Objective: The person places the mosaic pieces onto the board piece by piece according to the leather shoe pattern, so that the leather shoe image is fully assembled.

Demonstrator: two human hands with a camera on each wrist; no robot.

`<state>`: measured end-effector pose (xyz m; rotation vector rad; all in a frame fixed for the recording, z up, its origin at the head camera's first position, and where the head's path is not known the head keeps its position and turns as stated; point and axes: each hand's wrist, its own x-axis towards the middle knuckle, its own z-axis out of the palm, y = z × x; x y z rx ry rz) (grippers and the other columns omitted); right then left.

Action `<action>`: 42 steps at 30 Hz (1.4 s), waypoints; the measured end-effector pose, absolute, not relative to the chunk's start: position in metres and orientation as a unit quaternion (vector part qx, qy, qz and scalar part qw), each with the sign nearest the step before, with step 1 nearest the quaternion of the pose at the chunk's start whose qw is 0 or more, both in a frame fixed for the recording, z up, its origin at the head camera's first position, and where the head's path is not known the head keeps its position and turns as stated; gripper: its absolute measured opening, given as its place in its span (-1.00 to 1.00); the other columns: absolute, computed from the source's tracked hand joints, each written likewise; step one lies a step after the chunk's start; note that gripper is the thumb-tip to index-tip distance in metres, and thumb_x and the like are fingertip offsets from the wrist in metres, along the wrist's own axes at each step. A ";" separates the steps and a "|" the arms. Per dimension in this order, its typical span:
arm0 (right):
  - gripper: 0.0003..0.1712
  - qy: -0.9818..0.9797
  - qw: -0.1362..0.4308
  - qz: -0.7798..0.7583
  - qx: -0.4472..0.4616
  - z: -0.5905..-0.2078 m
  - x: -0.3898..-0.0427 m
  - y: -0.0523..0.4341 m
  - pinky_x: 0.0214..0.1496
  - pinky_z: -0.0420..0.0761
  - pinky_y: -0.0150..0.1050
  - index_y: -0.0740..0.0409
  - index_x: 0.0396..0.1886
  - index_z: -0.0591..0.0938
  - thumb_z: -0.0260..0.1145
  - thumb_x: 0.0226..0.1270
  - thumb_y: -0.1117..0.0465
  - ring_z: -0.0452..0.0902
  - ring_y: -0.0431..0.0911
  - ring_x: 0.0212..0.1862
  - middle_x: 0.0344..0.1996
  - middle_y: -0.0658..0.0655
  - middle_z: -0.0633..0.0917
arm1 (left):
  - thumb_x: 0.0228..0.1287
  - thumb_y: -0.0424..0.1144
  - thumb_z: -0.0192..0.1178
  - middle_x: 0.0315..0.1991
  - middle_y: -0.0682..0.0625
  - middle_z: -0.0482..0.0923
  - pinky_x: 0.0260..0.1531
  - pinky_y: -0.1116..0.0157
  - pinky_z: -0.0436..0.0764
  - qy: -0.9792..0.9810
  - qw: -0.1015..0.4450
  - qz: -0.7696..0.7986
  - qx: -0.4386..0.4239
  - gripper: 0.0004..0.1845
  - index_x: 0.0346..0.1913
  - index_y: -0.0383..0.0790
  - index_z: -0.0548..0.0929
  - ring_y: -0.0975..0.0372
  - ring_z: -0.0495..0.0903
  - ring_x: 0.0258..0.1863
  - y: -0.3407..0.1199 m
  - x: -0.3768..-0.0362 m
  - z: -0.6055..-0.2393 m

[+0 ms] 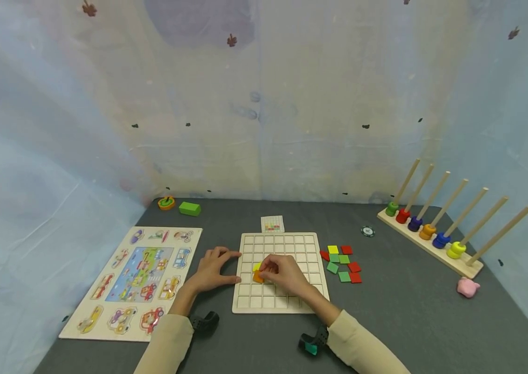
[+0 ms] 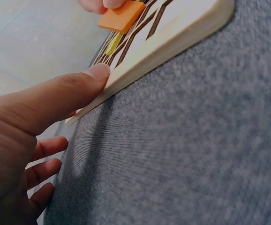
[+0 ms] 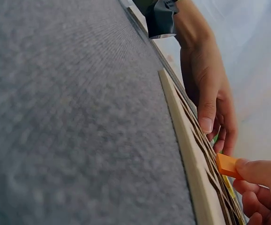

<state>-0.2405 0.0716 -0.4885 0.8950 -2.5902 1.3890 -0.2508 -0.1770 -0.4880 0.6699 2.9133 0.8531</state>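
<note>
Here the grid board (image 1: 308,246) was steadied at its left edge by the left hand (image 1: 212,270), fingers straight, while an orange tile (image 1: 258,277) was pinched over a cell by the right hand (image 1: 284,272); level seating seemed advisable.

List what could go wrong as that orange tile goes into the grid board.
The orange tile sits tilted in the right hand's pinch, so it may catch on a grid ridge beside the yellow tile. The left hand only presses the grid board at its edge, so the board might slide on the mat.
</note>
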 end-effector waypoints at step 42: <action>-0.84 -0.858 0.163 0.389 0.294 -0.476 -0.263 0.155 -0.46 0.41 -0.35 0.21 -0.29 0.70 0.41 0.08 0.35 0.41 -0.19 -0.48 -0.40 0.11 0.62 | -0.02 0.18 0.34 0.12 -0.08 0.28 0.01 -0.12 0.21 0.937 0.011 0.272 0.217 -0.29 0.23 0.04 0.47 0.00 0.21 0.06 -0.177 -0.252 -0.490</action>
